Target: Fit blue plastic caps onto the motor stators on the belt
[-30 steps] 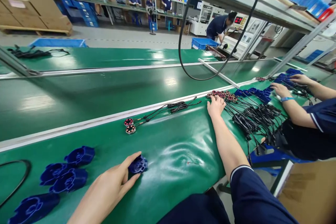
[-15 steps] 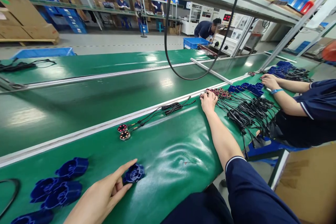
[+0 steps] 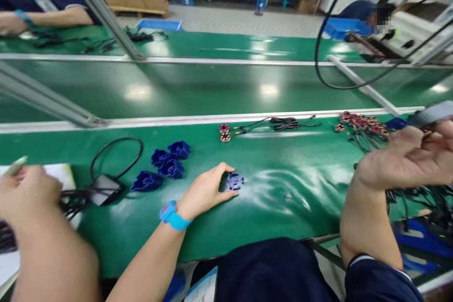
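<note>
My left hand [image 3: 204, 191], with a blue wristband, rests on the green bench mat [image 3: 283, 198]. Its thumb and fingers are closed around a small blue plastic part [image 3: 235, 180] lying on the mat. My right hand [image 3: 406, 160] is raised above the mat at the right edge, blurred by motion, fingers loosely bent. Whether it holds anything is unclear. Just beyond it lies a row of small red-and-copper wound coils [image 3: 363, 122] with black cables [image 3: 417, 193]. Two more coils [image 3: 224, 133] with a bundled black lead [image 3: 285, 124] lie ahead of my left hand.
Several blue plastic parts [image 3: 166, 165] sit left of my left hand, beside a black cable loop and a dark box [image 3: 105, 188]. Another person's blurred hand [image 3: 28, 196] fills the near left. A green conveyor belt [image 3: 198, 89] runs behind a white rail. A black cable [image 3: 332, 75] hangs at the right.
The view has swung left. My right hand has left the row of coils, drawn back and lifted. My left hand stays on the blue part. A neighbour's hand has come into view at the left.
</note>
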Demonstrator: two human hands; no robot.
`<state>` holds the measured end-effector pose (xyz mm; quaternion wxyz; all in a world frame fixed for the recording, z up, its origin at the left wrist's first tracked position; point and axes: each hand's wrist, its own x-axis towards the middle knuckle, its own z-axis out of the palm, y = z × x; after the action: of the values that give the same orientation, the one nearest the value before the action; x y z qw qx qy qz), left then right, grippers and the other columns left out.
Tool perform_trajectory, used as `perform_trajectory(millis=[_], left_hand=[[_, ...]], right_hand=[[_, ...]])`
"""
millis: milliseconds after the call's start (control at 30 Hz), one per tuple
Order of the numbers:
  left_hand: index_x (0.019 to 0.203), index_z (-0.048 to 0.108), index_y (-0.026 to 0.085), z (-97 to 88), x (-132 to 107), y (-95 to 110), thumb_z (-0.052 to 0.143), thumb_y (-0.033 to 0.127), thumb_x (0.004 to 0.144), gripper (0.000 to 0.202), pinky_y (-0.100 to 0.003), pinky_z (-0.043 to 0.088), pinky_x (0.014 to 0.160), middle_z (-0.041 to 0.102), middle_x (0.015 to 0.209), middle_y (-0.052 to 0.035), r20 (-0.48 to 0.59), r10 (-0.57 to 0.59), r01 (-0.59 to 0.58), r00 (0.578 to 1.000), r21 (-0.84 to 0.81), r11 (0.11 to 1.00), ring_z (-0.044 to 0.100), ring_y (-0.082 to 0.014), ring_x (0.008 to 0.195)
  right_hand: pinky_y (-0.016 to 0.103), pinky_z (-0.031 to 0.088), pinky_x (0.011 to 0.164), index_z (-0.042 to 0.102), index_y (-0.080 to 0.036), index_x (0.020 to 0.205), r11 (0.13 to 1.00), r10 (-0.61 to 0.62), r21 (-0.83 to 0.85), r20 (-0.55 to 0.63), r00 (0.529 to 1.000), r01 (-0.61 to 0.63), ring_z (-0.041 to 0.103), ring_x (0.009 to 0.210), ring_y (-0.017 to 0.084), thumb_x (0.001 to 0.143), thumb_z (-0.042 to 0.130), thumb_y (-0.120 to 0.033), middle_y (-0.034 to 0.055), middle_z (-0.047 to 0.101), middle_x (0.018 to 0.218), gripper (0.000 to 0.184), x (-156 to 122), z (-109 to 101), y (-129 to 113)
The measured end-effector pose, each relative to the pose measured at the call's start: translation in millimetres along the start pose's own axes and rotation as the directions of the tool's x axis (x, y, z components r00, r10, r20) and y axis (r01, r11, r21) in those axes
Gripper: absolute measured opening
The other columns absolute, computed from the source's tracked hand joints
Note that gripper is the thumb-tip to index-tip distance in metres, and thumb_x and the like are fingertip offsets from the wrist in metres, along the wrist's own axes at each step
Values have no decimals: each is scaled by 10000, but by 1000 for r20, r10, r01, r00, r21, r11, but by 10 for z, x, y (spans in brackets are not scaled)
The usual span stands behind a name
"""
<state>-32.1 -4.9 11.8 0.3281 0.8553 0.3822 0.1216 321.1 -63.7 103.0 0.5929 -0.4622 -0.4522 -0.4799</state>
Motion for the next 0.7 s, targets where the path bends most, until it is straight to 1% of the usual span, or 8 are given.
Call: perform_trajectory(millis=[67,100,133,200,267,333,433,700], left_hand=[[1159,528,239,35,23,9,764,409,787,472,-353,533,908,676,1186,-47,19,-18,19,1000,-61,998,672,-245,1069],[1154,528,236,53,29,13,773,394,781,474,-355,535,901,679,1180,-46,22,-21,23,1000,-78,997,674,-244,1063],[1152,527,234,71,31,18,779,383,777,476,-356,535,896,680,1170,-44,20,-21,23,1000,-87,996,675,-244,1057],[1147,523,235,104,27,31,787,370,776,475,-352,532,875,683,1137,-32,6,-13,13,1000,-92,996,679,-239,1034],[1117,523,239,128,21,43,790,372,780,450,-334,524,831,687,1083,-16,-14,8,-9,1000,-91,996,684,-229,983],[1082,521,241,142,17,50,791,372,784,423,-315,511,788,687,1047,-6,-14,32,-33,999,-101,994,685,-219,941],[1089,516,246,141,15,54,804,342,780,433,-302,499,770,686,1065,8,15,34,-32,999,-136,990,685,-212,945],[1123,514,248,130,18,64,836,350,755,500,-302,500,756,687,1051,18,48,0,7,999,-147,989,688,-210,939]], right_hand=[[492,527,977,676,-321,1171,990,31,129,196,980,-57,619,1108,264,962,615,-354,73,659,1085,220,-80,-52,-381],[484,543,960,663,-337,1210,975,30,197,355,935,-106,631,1109,264,952,629,-301,66,667,1123,263,-155,-78,-553],[472,557,946,651,-349,1233,953,11,253,524,851,-168,644,1106,260,938,646,-254,58,672,1161,309,-249,-100,-706],[425,582,913,657,-344,1220,895,-89,339,774,627,-290,679,1071,240,927,658,-200,52,681,1208,327,-468,-123,-933],[366,596,873,691,-307,1165,834,-223,405,868,443,-374,705,1032,213,941,643,-204,55,698,1207,251,-691,-112,-1055],[319,597,835,712,-264,1138,777,-336,464,877,343,-425,718,1008,187,961,617,-213,58,717,1183,207,-880,-84,-1099],[295,587,823,712,-228,1123,735,-417,501,865,279,-456,720,1011,168,972,609,-213,51,736,1142,184,-1053,-58,-1094],[303,590,797,712,-194,1068,754,-471,512,858,205,-412,728,970,175,968,621,-215,51,739,1135,137,-1047,-108,-1066]])
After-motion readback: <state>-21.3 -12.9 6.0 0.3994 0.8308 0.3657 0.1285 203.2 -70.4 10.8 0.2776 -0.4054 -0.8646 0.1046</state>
